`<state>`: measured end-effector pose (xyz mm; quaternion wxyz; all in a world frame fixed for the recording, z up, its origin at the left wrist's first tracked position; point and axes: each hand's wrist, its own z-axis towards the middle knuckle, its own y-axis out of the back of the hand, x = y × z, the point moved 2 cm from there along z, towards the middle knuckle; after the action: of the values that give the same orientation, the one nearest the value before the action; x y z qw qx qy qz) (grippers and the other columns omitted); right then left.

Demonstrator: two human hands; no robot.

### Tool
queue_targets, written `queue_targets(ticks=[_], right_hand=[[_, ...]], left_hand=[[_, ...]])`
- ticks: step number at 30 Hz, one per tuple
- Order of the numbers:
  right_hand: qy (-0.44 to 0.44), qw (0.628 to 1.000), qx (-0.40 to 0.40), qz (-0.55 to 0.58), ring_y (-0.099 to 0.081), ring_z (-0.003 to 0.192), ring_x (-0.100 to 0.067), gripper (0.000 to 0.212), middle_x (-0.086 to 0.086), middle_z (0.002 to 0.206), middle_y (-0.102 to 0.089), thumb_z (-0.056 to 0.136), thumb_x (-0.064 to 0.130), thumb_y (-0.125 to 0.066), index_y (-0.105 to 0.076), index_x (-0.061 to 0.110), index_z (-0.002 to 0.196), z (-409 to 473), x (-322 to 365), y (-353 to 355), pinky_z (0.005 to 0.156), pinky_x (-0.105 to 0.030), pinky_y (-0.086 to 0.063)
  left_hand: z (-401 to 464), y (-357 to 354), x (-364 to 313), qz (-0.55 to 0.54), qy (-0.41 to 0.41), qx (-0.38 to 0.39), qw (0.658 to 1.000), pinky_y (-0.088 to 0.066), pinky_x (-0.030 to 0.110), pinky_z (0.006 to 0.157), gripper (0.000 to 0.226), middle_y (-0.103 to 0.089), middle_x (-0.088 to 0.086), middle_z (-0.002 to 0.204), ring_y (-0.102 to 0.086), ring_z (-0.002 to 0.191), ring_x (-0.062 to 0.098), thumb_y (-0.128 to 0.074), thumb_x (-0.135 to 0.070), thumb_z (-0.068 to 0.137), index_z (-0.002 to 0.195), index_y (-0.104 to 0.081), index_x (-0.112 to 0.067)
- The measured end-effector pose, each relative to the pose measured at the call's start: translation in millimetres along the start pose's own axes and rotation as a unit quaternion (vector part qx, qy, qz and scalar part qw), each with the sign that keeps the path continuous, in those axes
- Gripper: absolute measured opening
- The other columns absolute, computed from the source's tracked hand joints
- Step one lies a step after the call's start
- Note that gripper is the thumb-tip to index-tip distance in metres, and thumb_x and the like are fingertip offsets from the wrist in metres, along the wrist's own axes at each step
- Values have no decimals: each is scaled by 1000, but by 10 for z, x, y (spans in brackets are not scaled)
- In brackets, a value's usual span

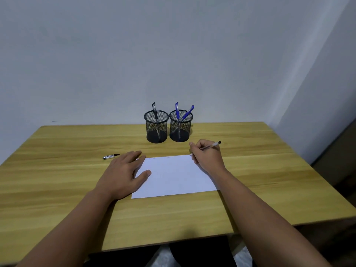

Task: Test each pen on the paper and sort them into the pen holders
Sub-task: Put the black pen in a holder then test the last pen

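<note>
A white sheet of paper (173, 176) lies on the wooden table (57, 170), with faint marks near its far edge. My right hand (207, 157) grips a clear pen with a black end (212, 145), its tip at the paper's far right corner. My left hand (123, 170) rests flat with fingers straight on the paper's left edge. A pen cap (110, 156) lies on the table left of that hand. Two black mesh pen holders stand at the back: the left one (156, 126) holds a black pen, the right one (181, 125) holds two blue pens.
A pale wall rises just behind the holders. The table's right edge ends near a wall corner at the right. The near table edge runs just above my lap.
</note>
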<state>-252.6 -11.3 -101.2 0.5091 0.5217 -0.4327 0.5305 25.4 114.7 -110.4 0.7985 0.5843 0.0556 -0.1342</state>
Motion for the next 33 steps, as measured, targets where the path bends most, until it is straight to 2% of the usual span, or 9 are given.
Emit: queue_targets(ticks=[3,7,12,16,20,25,29,33], right_hand=[[3,1000,-6,-21,-58,50,-19,44,-21,60,-55,99,17,-74,-53,-12,74,-2,1,13,48,-27,-44],[8,999,-1,-52,-55,52,-21,40,-34,67,-59,98,18,-74,-58,-9,73,-25,16,-3,50,-28,-42],[7,998,-16,-65,-59,53,-21,40,-38,72,-58,97,15,-71,-53,-13,75,-10,6,12,51,-30,-47],[9,998,-12,-68,-59,52,-20,42,-34,70,-62,98,22,-75,-58,-8,74,3,-22,-6,52,-32,-46],[12,997,-20,-68,-61,53,-23,42,-38,73,-60,98,20,-73,-55,-10,74,18,-34,10,53,-34,-48],[18,995,-28,-93,-61,52,-22,40,-39,73,-57,98,15,-69,-53,-13,76,24,-36,14,49,-29,-48],[16,995,-37,-90,-58,55,-27,40,-41,73,-53,96,15,-66,-46,-12,75,10,-37,16,53,-35,-47],[18,995,-43,-91,-57,53,-27,41,-41,72,-53,99,14,-66,-46,-16,78,6,-25,25,48,-32,-45]], left_hand=[[1,-10,3,-1,3,-2,1000,-36,45,115,73,-50,-4,153,-41,143,19,-40,-72,90,144,-56,-25],[1,-25,12,3,5,0,1000,-36,45,115,75,-50,-4,153,-41,144,20,-40,-72,89,145,-56,-25],[5,-16,0,4,8,-1,1000,-37,46,115,76,-50,-3,153,-42,144,21,-40,-72,89,145,-56,-24],[0,-14,-1,4,10,-1,1000,-38,46,114,75,-50,-3,153,-42,143,21,-40,-72,89,144,-57,-24],[-1,-12,-1,5,9,-2,1000,-38,46,114,75,-51,-3,153,-42,143,21,-41,-71,88,143,-58,-23],[2,-17,8,7,8,2,1000,-37,47,115,75,-51,-2,152,-42,144,22,-41,-71,89,144,-57,-22],[0,-26,6,2,9,2,1000,-37,47,115,75,-51,-2,153,-42,144,21,-42,-71,89,144,-57,-22],[0,-18,1,-1,7,1,1000,-37,48,115,76,-51,-1,153,-43,143,22,-42,-70,88,143,-58,-21]])
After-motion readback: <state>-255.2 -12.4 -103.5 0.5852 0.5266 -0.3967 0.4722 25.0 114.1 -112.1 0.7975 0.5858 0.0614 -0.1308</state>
